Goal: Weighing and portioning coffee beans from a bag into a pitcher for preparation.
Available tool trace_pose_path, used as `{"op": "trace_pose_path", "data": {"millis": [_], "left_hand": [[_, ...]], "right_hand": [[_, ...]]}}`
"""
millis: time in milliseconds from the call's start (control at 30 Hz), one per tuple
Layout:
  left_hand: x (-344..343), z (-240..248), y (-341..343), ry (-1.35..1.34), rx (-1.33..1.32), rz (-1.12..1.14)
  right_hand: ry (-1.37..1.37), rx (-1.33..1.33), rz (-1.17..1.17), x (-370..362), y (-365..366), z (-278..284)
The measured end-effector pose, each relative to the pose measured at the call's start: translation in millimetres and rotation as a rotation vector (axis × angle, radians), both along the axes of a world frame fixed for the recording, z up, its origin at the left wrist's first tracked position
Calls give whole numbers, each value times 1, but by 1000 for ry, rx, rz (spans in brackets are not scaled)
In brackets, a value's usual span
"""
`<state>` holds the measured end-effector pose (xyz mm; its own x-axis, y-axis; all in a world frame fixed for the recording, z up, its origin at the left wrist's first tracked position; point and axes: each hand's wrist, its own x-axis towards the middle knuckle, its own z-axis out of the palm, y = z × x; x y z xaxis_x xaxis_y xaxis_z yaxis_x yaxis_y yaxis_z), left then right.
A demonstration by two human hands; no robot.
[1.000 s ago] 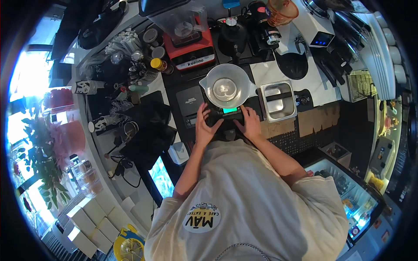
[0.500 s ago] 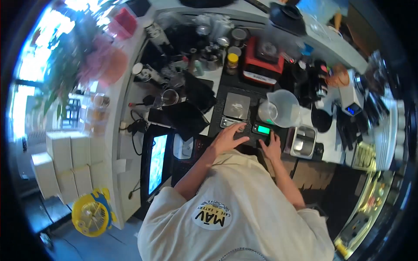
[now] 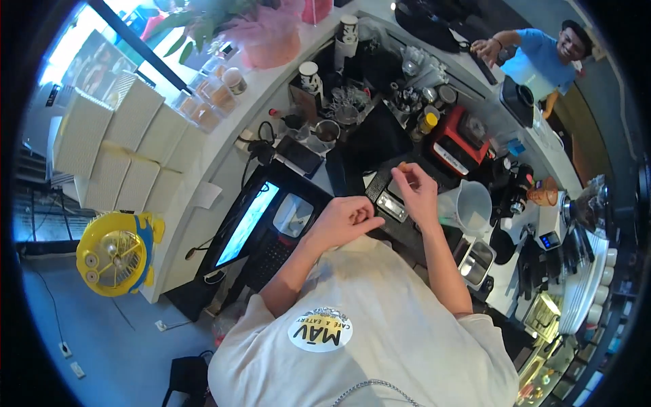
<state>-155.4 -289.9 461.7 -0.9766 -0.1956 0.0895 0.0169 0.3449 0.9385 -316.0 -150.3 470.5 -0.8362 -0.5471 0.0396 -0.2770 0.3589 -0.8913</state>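
Note:
My left hand [image 3: 344,220] hovers over the counter's near edge beside the keypad of a black register [image 3: 268,264]. Its fingers are curled in, and nothing shows in them. Just beyond the small silver digital scale [image 3: 392,205], my right hand [image 3: 419,193] is raised, its thumb and fingertips drawn together. Whether something small is between them I cannot make out. The hand partly covers the scale and the dark mat around it. To the right of my right wrist stands a translucent plastic pitcher [image 3: 472,207].
A red blender base [image 3: 461,146] and a yellow-lidded jar [image 3: 427,123] stand behind. Right of the pitcher are a steel container [image 3: 476,263] and a white device with a blue display [image 3: 549,230]. A yellow fan [image 3: 115,254] is at the left. A person in blue [image 3: 542,61] stands beyond the counter.
My view has swung, so the counter appears turned. My right hand has left the green-lit scale and risen toward the silver one. My left hand has drawn back from the silver scale, fingers now curled.

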Motion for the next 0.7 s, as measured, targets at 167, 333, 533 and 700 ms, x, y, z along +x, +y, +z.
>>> {"op": "trace_pose_path", "data": {"millis": [167, 333, 533, 700], "left_hand": [[-2, -23, -24, 92, 108, 492], [-13, -35, -47, -44, 414, 495], [-14, -50, -52, -80, 739, 437], [-11, -69, -55, -71, 458, 466]], "right_hand": [[-88, 28, 246, 7, -30, 14], [-62, 106, 559, 46, -23, -12], [-142, 92, 526, 57, -23, -16], [-11, 104, 521, 55, -26, -4]]}}
